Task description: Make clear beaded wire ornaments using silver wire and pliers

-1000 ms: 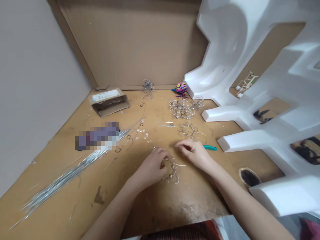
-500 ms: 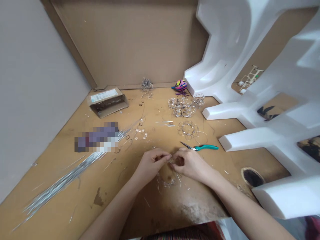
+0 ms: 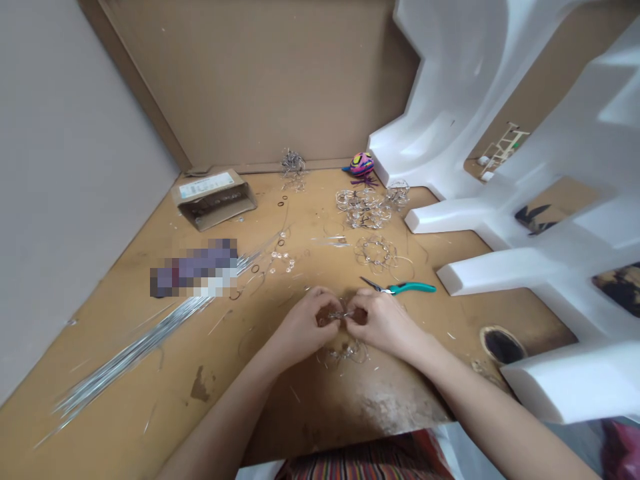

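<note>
My left hand [image 3: 306, 325] and my right hand [image 3: 381, 321] meet over the brown board [image 3: 150, 400], fingers pinched together on a small wire-and-bead piece [image 3: 344, 348]. Its loops hang below my fingers and touch the board. Teal-handled pliers [image 3: 400, 288] lie just beyond my right hand, apart from it.
Finished wire-bead rings [image 3: 364, 208] lie further back, with another ring [image 3: 376, 252] nearer. A bundle of long silver wires [image 3: 130, 350] stretches to the left. A small cardboard box [image 3: 213, 198], a colourful toy [image 3: 362, 164] and white foam blocks [image 3: 500, 200] stand around. A dark hole [image 3: 501, 345] marks the board's right.
My right hand has let go of the pliers, moved left and joined my left hand on the wire piece, which now is lifted slightly between both hands.
</note>
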`<move>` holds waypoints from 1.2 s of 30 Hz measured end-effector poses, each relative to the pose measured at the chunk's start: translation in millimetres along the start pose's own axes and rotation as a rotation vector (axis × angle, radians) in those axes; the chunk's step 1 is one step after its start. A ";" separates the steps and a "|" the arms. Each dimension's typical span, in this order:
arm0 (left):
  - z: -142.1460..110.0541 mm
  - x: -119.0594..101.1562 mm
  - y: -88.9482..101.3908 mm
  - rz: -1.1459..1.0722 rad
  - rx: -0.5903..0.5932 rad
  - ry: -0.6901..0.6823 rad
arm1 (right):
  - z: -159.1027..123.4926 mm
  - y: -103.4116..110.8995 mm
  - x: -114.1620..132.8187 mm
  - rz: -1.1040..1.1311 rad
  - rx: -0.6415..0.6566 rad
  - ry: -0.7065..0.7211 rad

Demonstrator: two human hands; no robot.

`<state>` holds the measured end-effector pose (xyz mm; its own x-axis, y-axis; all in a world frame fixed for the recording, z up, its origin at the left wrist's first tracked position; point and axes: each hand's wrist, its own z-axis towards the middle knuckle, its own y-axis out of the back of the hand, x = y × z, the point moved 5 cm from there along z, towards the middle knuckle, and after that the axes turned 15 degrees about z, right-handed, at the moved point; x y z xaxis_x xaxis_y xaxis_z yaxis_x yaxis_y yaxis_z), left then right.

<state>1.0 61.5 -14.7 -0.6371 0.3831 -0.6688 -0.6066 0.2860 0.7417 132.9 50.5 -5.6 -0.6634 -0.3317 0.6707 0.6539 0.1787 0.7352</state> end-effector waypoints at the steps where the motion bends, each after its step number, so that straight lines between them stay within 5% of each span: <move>1: 0.1 0.7 -1.0 0.002 0.008 0.008 | 0.0 -0.1 -0.3 0.003 -0.002 0.001; 20: 3.2 2.5 -2.0 -0.062 0.047 0.000 | 1.5 4.9 -2.8 0.059 -0.010 0.020; 27: 2.0 7.7 -6.6 -0.172 0.099 0.107 | -0.1 2.6 2.1 0.029 0.030 0.073; 36: 2.3 3.3 -0.8 -0.043 0.041 -0.024 | -0.6 7.1 2.7 0.011 0.020 0.056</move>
<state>0.5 64.6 -17.4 -0.5985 0.3907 -0.6994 -0.6131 0.3385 0.7138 135.9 50.3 1.4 -0.6346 -0.3811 0.6724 0.6531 0.2008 0.7302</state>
